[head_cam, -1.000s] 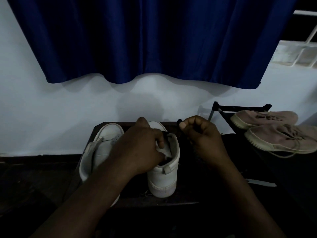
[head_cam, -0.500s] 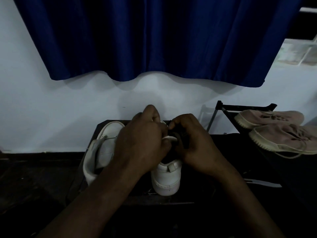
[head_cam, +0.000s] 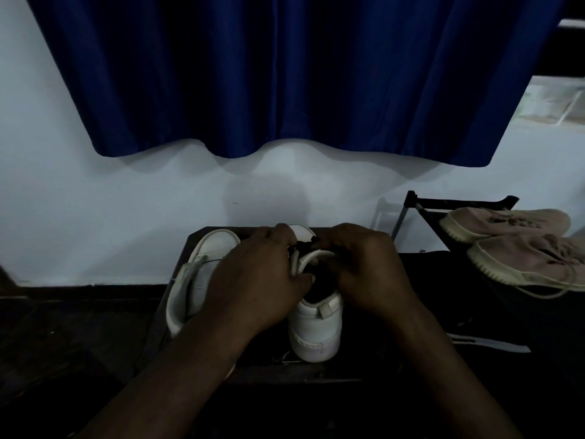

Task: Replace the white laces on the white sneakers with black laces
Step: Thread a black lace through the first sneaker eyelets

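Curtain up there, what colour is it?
The curtain is plain dark blue; the head view shows it best.

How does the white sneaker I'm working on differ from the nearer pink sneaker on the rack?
The white sneaker stands heel toward the camera; the nearer pink sneaker lies side-on. The left hand grips the white sneaker while the right hand pinches its black lace; the pink sneaker is untouched. The pink sneaker's laces are pale, one trailing loose. Both rest sole down on dark surfaces.
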The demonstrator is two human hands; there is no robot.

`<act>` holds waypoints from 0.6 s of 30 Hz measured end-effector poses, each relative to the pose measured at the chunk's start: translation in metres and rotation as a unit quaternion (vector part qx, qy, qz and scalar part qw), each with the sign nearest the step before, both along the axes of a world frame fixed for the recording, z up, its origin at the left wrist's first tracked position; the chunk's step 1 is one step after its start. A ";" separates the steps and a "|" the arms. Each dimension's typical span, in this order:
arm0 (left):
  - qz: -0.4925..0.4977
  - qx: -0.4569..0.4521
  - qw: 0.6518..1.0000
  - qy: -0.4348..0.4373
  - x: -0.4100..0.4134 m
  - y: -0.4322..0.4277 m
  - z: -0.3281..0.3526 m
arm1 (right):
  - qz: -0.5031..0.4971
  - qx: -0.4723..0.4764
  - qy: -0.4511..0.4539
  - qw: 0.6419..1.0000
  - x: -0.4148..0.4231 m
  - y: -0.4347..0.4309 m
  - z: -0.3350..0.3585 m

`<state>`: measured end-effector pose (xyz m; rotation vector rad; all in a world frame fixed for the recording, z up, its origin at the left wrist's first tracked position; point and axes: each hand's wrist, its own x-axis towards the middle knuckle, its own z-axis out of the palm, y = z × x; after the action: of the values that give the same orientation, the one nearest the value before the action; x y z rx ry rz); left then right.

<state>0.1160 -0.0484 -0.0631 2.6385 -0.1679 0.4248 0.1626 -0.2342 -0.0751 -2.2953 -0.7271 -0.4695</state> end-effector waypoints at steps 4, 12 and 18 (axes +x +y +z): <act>0.032 0.009 0.999 0.004 -0.001 -0.004 0.001 | -0.041 0.011 -0.024 0.999 -0.003 0.006 -0.002; 0.024 0.026 0.999 -0.012 -0.003 -0.008 0.002 | -0.115 0.025 0.006 0.993 -0.001 0.020 -0.001; 0.026 0.026 0.999 -0.036 -0.006 -0.005 0.007 | -0.066 0.027 0.018 0.997 -0.002 0.014 0.003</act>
<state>0.1104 -0.0530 -0.0565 2.6840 -0.1342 0.5416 0.1603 -0.2203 -0.0720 -2.3034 -0.5396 -0.5004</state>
